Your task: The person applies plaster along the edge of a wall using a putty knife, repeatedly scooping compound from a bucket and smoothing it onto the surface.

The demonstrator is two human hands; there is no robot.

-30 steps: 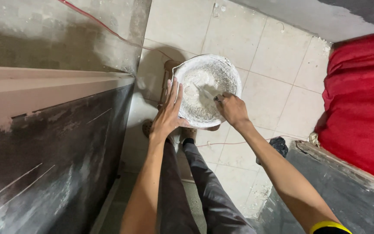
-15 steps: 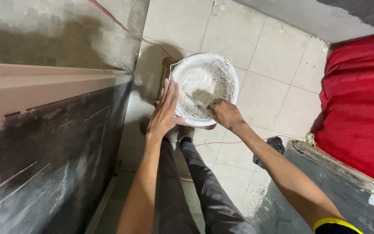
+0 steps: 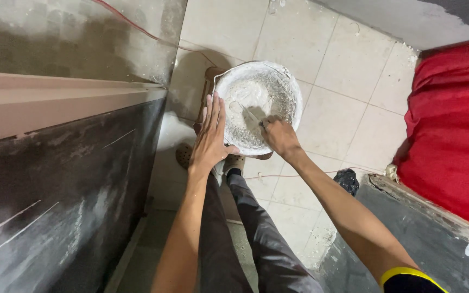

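Note:
A round white bucket (image 3: 286,87), smeared inside with grey-white plaster, stands on a brown stool on the tiled floor. My left hand (image 3: 211,135) lies flat with spread fingers against the bucket's near left rim. My right hand (image 3: 280,137) is closed round the handle of a trowel (image 3: 249,114), whose blade reaches into the plaster toward the middle of the bucket. My dark-trousered legs (image 3: 245,228) stand just below the bucket.
A dark grey plastered wall with a pale ledge (image 3: 55,97) fills the left side. A red cloth-covered bulk (image 3: 451,125) sits at the right. A grey plastered slab (image 3: 408,217) lies at lower right. A thin red cord (image 3: 137,30) runs across the upper wall.
My right hand has drawn back toward the bucket's near rim and then turned the trowel inward. The left hand has stayed on the rim.

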